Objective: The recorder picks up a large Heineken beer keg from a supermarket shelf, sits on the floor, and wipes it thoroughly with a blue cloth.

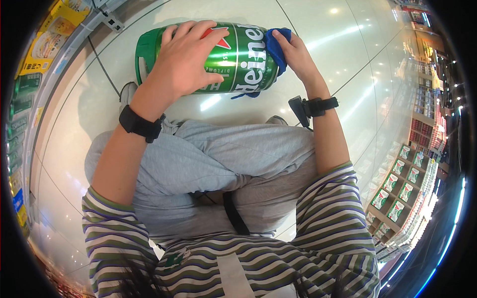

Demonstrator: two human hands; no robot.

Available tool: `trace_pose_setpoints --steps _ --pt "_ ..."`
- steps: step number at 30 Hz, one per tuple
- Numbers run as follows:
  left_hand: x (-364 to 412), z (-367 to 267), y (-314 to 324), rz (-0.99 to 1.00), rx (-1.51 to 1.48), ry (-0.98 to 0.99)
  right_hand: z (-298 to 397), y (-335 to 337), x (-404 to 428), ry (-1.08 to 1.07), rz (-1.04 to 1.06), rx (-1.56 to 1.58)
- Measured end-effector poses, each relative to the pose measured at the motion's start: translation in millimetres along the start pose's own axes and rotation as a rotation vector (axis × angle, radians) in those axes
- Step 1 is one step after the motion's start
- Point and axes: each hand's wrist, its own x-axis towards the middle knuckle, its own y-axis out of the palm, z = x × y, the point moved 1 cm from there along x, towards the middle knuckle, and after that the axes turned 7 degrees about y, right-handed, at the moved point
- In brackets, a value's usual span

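Observation:
A green Heineken mini beer keg (pixel 245 56) is turned on its side over the tiled floor, in front of my crossed legs. Across its left half my left hand (pixel 186 56) grips it, fingers spread over the top and thumb along the near side. At the keg's right end, my right hand (pixel 296 52) pinches a blue cloth (pixel 276 52) and presses it against the rim. Another bit of blue cloth shows below the keg. Whether the keg touches the floor is hard to tell.
Shelving (pixel 98 18) with packaged drinks runs along the left. On the right stands a display of boxed cartons (pixel 391 182), with more stocked shelves beyond. Glossy floor tiles (pixel 343 48) reflect the ceiling lights. Black straps with small devices circle both my wrists.

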Motion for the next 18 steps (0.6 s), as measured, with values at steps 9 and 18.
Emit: trace_pose_setpoints --steps 9,18 --pt "-8.9 -1.8 13.4 -0.060 0.087 0.011 5.3 -8.2 -11.5 -0.047 0.063 -0.195" --pt "-13.3 -10.6 9.5 0.022 0.051 -0.032 6.6 -1.2 8.9 -0.009 0.007 -0.384"
